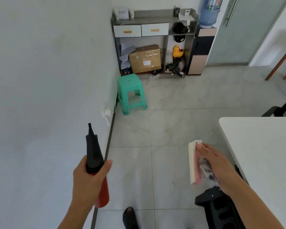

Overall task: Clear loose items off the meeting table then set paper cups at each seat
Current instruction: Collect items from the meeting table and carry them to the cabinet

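My left hand (89,177) grips a red hand pump with a long black nozzle (93,156), held upright over the floor near the left wall. In my right hand (216,164) is a flat white and pink box (193,162) together with a crinkled clear plastic packet (206,171). The white meeting table (261,154) has its corner at the right, just right of my right hand. No paper cups are in sight.
A grey cabinet (153,19) with two drawers, a cardboard box (145,59) and a yellow duck (177,51) stands against the far wall. A green stool (131,93) sits before it. A water dispenser (203,47) is beside it; a black chair (220,209) is by my right arm.
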Demonstrator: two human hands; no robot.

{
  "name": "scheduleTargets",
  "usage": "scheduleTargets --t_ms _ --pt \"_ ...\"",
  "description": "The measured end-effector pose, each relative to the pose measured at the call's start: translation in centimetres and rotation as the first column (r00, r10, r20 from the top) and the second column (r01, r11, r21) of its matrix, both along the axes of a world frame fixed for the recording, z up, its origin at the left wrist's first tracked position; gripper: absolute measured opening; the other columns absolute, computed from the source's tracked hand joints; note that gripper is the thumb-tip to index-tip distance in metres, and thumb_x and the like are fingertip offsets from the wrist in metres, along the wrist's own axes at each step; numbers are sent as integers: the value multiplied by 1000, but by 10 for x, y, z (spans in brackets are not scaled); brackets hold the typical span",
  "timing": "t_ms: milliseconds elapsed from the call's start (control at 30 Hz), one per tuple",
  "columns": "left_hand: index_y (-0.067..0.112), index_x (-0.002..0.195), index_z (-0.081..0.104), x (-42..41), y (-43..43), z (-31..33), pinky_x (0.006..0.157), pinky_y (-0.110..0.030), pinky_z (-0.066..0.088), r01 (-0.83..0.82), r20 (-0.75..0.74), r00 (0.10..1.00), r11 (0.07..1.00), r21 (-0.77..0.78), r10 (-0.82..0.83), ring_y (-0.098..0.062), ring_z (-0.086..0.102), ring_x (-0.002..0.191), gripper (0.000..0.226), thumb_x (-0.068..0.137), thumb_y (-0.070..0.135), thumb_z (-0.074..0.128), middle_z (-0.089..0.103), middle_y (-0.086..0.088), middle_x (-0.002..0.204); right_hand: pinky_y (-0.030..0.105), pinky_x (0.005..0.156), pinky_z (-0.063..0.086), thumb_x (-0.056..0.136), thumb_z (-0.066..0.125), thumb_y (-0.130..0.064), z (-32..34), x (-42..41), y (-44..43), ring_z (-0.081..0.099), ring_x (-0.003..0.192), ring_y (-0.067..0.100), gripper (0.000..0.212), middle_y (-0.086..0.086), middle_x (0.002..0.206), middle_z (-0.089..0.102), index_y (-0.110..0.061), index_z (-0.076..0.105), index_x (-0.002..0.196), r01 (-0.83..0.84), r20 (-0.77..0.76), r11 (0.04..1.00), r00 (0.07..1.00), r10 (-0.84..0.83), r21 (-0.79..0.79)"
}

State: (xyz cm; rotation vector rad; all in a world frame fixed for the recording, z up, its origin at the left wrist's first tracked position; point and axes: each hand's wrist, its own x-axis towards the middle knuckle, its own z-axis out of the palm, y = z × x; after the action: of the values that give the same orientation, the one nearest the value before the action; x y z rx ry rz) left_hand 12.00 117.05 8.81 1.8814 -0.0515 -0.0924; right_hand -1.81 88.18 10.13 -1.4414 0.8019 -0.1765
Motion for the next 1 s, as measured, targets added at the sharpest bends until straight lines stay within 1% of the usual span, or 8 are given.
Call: scheduleTargets --t_ms 100,267,400,500,633,833,933,1000 --pt "22 80 55 68 -31 -9 67 -37 52 -9 -4 1000 1000 3 9 -42 65 77 23 77 19 77 64 -18 83 63 94 44 72 65 -64 -4 62 -30 60 91 53 40 26 110 63 -33 69 97 12 1 1000 1000 -12 -23" --pt "24 81 54 199 -87 -8 68 -36 51 37 14 999 999 -25 -37 -41 65 78 24 78 19 77 64 -15 83 30 75 51 93 54 -34 -16 164 -85 67 90 24 23 10 105 70 -18 64 107 94 25 996 995 -94 -1" --pt "19 84 56 302 -145 12 63 -30 49 113 47 993 993 -24 -112 -39 64 77 23 77 19 77 65 -17 81 32 73 48 92 56 -29 -3 240 -120 63 83 25 16 12 93 67 -18 67 97 165 54 986 985 -166 14" --pt "12 89 57 359 -198 21 63 -31 49 190 45 981 982 -17 -189 -35 63 75 24 77 16 78 64 -15 81 31 71 47 89 58 -32 -4 282 -156 67 73 13 21 3 84 70 -15 68 99 225 53 974 973 -225 4" --pt "9 91 59 426 -270 18 65 -33 50 248 26 969 968 -31 -247 -31 60 73 25 76 13 78 64 -13 80 33 73 48 89 57 -37 -13 334 -218 69 87 20 30 6 97 72 -17 66 109 276 19 961 961 -276 -1" --pt "15 91 59 535 -388 3 62 -30 49 235 24 972 972 -17 -235 -28 61 74 24 77 11 78 64 -7 83 34 74 45 35 73 -82 -22 435 -344 62 79 26 83 10 86 68 -26 71 97 277 14 961 961 -277 -18" --pt "17 86 59 584 -445 9 60 -32 50 221 18 975 975 -21 -220 -33 62 74 23 76 11 78 65 -12 82 25 57 44 76 67 -54 -14 496 -408 61 60 16 47 5 70 66 -15 69 103 259 56 966 964 -259 12" --pt "18 85 58 616 -482 17 58 -29 47 211 35 977 977 -27 -210 -32 62 74 23 76 9 77 65 -10 82 28 61 47 89 58 -36 -9 537 -450 65 61 10 32 6 79 70 -12 66 109 239 62 971 969 -238 -15"
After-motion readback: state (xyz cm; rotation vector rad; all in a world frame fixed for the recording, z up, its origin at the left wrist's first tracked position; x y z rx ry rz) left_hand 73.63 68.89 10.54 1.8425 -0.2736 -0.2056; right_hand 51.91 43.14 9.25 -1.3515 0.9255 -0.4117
